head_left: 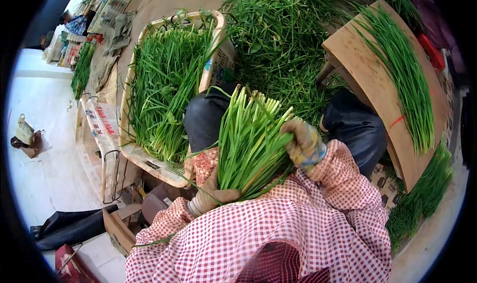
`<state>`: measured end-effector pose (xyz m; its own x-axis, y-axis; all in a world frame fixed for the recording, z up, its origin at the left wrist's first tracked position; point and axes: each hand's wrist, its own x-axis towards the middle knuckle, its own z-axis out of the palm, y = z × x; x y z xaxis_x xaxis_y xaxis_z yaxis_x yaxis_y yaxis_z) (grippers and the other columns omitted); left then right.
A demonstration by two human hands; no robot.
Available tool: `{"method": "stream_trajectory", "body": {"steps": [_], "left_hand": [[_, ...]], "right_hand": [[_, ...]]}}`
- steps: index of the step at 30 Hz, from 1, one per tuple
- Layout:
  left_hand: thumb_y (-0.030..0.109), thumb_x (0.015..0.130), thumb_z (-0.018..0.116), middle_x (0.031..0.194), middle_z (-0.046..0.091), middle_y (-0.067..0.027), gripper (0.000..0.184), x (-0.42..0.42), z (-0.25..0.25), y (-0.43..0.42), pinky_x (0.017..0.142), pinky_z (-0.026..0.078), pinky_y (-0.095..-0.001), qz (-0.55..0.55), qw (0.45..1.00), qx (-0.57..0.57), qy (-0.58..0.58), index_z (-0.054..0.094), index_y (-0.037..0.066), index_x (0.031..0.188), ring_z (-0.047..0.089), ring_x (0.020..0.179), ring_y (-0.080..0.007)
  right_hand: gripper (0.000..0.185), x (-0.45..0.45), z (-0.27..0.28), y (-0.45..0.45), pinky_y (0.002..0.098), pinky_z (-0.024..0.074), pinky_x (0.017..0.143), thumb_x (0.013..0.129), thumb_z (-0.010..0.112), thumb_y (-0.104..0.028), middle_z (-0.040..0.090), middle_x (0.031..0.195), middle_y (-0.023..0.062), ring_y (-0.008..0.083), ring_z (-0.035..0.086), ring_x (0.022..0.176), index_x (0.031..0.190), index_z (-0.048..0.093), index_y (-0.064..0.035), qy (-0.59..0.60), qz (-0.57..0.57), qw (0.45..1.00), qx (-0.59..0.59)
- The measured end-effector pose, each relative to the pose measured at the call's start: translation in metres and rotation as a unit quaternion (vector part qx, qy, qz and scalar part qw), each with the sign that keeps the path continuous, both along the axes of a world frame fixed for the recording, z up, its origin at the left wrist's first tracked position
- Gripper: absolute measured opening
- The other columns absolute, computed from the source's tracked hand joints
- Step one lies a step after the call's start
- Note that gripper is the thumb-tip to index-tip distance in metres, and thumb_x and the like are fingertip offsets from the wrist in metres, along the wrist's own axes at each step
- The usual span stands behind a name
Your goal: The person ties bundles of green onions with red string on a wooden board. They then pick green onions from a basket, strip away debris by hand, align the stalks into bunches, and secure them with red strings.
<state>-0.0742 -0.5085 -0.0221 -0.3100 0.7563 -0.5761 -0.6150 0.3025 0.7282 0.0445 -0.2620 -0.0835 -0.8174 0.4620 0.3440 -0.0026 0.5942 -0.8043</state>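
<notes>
One bundle of green stalks (pixel 251 149) lies above the lap, pale ends pointing away from the body. The left hand (pixel 214 194) is wrapped around the near leafy end; the right hand (pixel 304 143) is curled, pinching leaves at the right side. Expected handling: light, flexible, easily bruised, possibly slippery if damp. Preferred grip: the firmer pale section. Leaf tips and the left hand's underlying fingers are hidden.
</notes>
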Motion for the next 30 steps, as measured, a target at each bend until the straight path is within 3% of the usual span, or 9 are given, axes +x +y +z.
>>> {"method": "stream_trajectory", "body": {"steps": [4,11,14,17,20,21,23,26,30], "left_hand": [[0.007,0.071,0.079,0.138,0.045,-0.0135,0.097,-0.002,0.006,0.001,0.105,0.038,-0.0391,-0.090,0.986,-0.055,0.128,0.019,0.004,0.147,0.045,0.126,-0.0254],[0.019,0.056,0.088,0.127,0.051,-0.0158,0.110,0.003,0.001,-0.001,0.099,0.045,-0.0393,-0.147,0.919,-0.136,0.339,0.023,-0.001,0.142,0.053,0.115,-0.0278],[0.019,0.057,0.088,0.129,0.050,-0.0150,0.111,0.006,0.002,0.001,0.100,0.045,-0.0384,-0.116,0.945,-0.103,0.289,0.020,0.000,0.143,0.052,0.117,-0.0268],[0.017,0.063,0.086,0.134,0.047,-0.0134,0.106,0.004,-0.051,-0.020,0.101,0.044,-0.0384,-0.170,0.932,-0.050,0.317,0.019,0.002,0.144,0.051,0.119,-0.0252],[0.007,0.068,0.081,0.139,0.044,-0.0129,0.099,0.005,-0.024,0.004,0.102,0.044,-0.0419,0.033,0.998,0.026,-0.047,0.019,0.005,0.145,0.048,0.124,-0.0244],[0.004,0.070,0.080,0.140,0.043,-0.0128,0.098,0.005,-0.008,0.016,0.103,0.044,-0.0431,0.068,0.990,0.059,-0.110,0.019,0.006,0.146,0.047,0.125,-0.0241],[0.000,0.070,0.079,0.142,0.041,-0.0130,0.096,-0.002,0.001,0.031,0.103,0.045,-0.0434,0.243,0.837,-0.004,-0.490,0.020,0.007,0.146,0.045,0.127,-0.0245],[0.002,0.073,0.077,0.142,0.041,-0.0135,0.091,0.011,-0.028,0.003,0.103,0.045,-0.0438,0.099,0.985,0.027,-0.138,0.022,0.006,0.145,0.046,0.127,-0.0254],[0.002,0.069,0.080,0.140,0.043,-0.0136,0.098,-0.002,-0.029,0.005,0.105,0.042,-0.0435,0.136,0.947,0.010,-0.291,0.019,0.004,0.145,0.046,0.127,-0.0267]], "right_hand": [[0.013,-0.022,0.009,0.018,0.0261,0.0435,0.051,0.092,0.047,-0.014,0.052,0.072,0.0020,0.0097,0.051,0.060,0.102,0.050,-0.0059,0.004,-0.063,0.901,-0.429],[0.020,-0.041,-0.020,0.088,0.0293,0.0421,0.046,0.096,0.043,-0.024,0.054,0.075,0.0051,0.0152,0.050,0.053,0.095,0.051,-0.0056,-0.059,-0.208,0.900,-0.379],[0.019,-0.045,0.013,0.141,0.0238,0.0337,0.039,0.094,0.053,-0.022,0.044,0.061,-0.0012,0.0088,0.038,0.044,0.085,0.056,-0.0049,0.009,-0.401,0.773,-0.492],[0.021,-0.008,0.011,0.169,0.0231,0.0384,0.042,0.095,0.051,-0.022,0.047,0.064,0.0020,0.0077,0.042,0.049,0.093,0.059,-0.0035,0.096,-0.166,0.806,-0.560],[0.074,-0.049,0.071,0.106,0.0372,0.0525,0.078,0.073,0.075,-0.048,0.058,0.114,0.0144,0.0240,0.060,0.091,0.124,0.052,0.0002,-0.374,0.225,0.895,-0.095],[0.079,-0.046,0.071,0.089,0.0420,0.0497,0.084,0.067,0.075,-0.055,0.057,0.113,0.0166,0.0298,0.058,0.099,0.122,0.055,-0.0015,-0.339,0.238,0.909,0.039],[0.079,-0.060,0.082,0.072,0.0436,0.0465,0.088,0.068,0.072,-0.060,0.056,0.112,0.0185,0.0357,0.054,0.106,0.119,0.058,-0.0008,-0.459,0.237,0.851,0.093],[0.083,-0.069,0.076,0.068,0.0472,0.0441,0.086,0.068,0.066,-0.067,0.055,0.107,0.0191,0.0371,0.053,0.101,0.122,0.057,-0.0034,-0.449,0.317,0.814,0.186],[0.077,-0.051,0.054,0.061,0.0450,0.0450,0.083,0.072,0.068,-0.061,0.055,0.106,0.0178,0.0354,0.055,0.097,0.122,0.056,-0.0048,-0.261,0.280,0.917,0.115]]}}
